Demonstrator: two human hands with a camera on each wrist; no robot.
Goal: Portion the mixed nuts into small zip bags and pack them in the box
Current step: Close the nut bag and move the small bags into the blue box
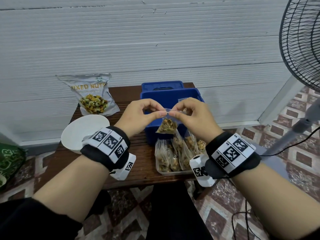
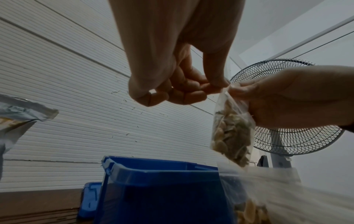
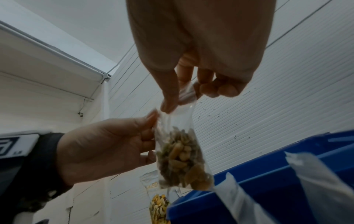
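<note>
Both hands (image 1: 167, 113) pinch a nut-filled zip bag (image 1: 167, 126) above the blue box (image 1: 173, 99).

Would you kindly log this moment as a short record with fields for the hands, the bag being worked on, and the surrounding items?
left hand: pinches the top edge of the small zip bag
right hand: pinches the same top edge
small zip bag: holds mixed nuts, hangs above the blue box
blue box: open, on the wooden table
filled bags: upright in a tray before the box
white bowl: left
mixed nuts pouch: back left
</note>
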